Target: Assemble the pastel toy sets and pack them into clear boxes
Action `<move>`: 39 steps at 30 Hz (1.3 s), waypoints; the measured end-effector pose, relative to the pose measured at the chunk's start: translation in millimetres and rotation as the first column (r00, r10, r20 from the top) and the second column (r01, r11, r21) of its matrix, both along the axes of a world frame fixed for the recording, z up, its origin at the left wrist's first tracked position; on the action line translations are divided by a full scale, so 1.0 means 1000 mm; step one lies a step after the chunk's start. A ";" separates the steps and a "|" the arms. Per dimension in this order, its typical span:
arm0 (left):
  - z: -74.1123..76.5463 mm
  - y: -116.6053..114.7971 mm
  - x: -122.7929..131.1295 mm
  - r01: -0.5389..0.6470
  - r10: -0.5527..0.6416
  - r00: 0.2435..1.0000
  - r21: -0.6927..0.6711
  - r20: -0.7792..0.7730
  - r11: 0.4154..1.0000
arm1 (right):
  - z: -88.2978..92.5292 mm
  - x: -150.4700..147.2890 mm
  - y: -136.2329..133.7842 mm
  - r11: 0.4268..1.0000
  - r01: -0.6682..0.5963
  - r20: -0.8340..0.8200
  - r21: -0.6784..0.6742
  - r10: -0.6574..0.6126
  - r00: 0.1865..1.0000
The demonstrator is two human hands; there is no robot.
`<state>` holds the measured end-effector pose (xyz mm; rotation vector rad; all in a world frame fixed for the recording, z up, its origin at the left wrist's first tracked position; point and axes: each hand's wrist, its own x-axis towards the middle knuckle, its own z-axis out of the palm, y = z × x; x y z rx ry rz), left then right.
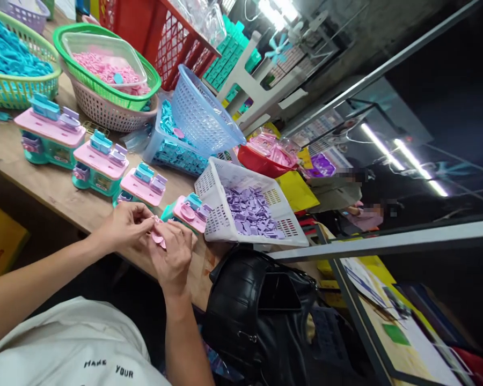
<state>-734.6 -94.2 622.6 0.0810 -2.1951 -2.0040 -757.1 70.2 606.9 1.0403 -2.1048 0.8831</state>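
A small pink piece [158, 239] is pinched by the left hand [129, 226] and right hand [172, 252], with a pink-topped toy [188, 213] placed at their two o'clock.

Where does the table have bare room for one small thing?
The table is bare between the two leftmost toys and its near edge. Behind them, baskets stand crowded; the left hand, right hand and white basket crowd the right side.
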 end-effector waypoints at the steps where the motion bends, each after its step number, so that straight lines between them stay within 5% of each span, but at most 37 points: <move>1: 0.003 -0.010 0.000 0.016 -0.016 1.000 0.022 -0.006 1.000 | 0.003 -0.006 -0.006 1.000 -0.003 -0.023 0.028 0.003 1.000; 4: 0.003 -0.039 -0.004 -0.153 0.131 0.973 -0.109 -0.188 0.982 | 0.008 -0.032 -0.032 0.999 -0.015 -0.015 0.049 0.015 1.000; 6: -0.003 -0.053 -0.010 -0.357 0.254 0.896 -0.249 -0.365 0.900 | 0.005 -0.050 -0.053 0.998 -0.015 -0.008 0.068 0.015 1.000; 9: -0.018 -0.066 -0.019 -0.474 0.229 0.827 -0.417 -0.514 0.776 | -0.006 -0.069 -0.076 0.995 -0.012 -0.021 0.099 0.014 1.000; 15: -0.034 -0.074 -0.019 -0.406 0.078 0.873 -0.630 -0.482 0.662 | -0.013 -0.078 -0.078 0.981 -0.113 0.018 0.157 0.112 0.994; 19: -0.033 -0.076 -0.016 -0.376 0.037 0.877 -0.636 -0.480 0.674 | -0.012 -0.081 -0.074 0.970 -0.143 -0.052 0.196 0.156 0.986; 24: -0.038 -0.074 -0.018 -0.411 0.046 0.848 -0.600 -0.528 0.687 | -0.010 -0.080 -0.076 0.970 -0.037 -0.165 0.240 0.078 0.983; 33: -0.044 -0.070 -0.026 -0.427 0.022 0.825 -0.598 -0.565 0.679 | -0.002 -0.069 -0.080 0.962 -0.003 0.029 0.273 -0.005 1.000; 39: -0.036 -0.073 -0.028 -0.362 -0.039 0.876 -0.710 -0.481 0.604 | -0.006 -0.064 -0.087 0.962 0.031 0.041 0.272 -0.043 0.998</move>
